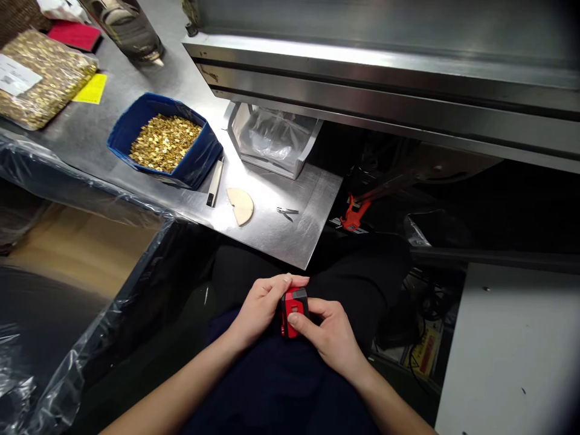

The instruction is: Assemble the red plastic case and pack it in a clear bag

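1. With fingers of the left hand [260, 305] and right hand [333, 338], clasping a red-and-black device [295, 301] from both sides.
2. Holding it over the lap [357, 272], near the tabletop [312, 199] corner.
3. Can see small pliers [284, 211] lying on that tabletop.

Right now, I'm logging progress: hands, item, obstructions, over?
Right hand gripping red-black device. Left hand against its far end. Bench corner just ahead; nothing seen blocking hands.

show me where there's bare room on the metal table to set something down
Free: the near corner of the metal table, below the small pliers, and the strip between the grey tray and the cream half-disc. Crowded: the left side, with the blue bin, bag of gold pieces, yellow note and red pad.
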`<action>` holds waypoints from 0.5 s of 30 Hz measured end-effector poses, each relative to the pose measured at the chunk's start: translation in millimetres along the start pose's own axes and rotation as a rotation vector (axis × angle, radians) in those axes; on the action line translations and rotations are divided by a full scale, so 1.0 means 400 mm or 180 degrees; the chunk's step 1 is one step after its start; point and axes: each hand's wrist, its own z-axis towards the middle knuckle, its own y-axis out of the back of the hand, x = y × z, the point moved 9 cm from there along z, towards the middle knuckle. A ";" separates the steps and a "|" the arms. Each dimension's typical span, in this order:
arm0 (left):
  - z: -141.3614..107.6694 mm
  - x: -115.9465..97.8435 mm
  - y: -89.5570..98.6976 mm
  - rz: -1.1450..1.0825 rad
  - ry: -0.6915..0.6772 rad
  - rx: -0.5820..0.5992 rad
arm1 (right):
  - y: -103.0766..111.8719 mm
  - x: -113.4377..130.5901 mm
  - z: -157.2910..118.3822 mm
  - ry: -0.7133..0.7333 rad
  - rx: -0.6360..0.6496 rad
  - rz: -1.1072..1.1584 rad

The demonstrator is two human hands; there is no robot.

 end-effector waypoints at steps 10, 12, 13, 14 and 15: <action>0.005 0.008 0.016 -0.0245 0.0009 -0.0122 | -0.001 0.029 0.009 0.0286 0.0205 -0.0361; 0.010 0.042 0.024 -0.0537 0.0304 -0.0312 | -0.003 0.040 0.008 0.0437 0.0430 -0.0611; 0.011 0.059 0.027 -0.0674 0.0446 -0.0373 | -0.004 0.041 0.008 0.0477 0.0567 -0.0699; 0.012 0.073 0.030 -0.0783 0.0571 -0.0405 | -0.006 0.041 0.008 0.0501 0.0702 -0.0766; 0.012 0.084 0.031 -0.0869 0.0670 -0.0408 | -0.007 0.040 0.008 0.0525 0.0816 -0.0822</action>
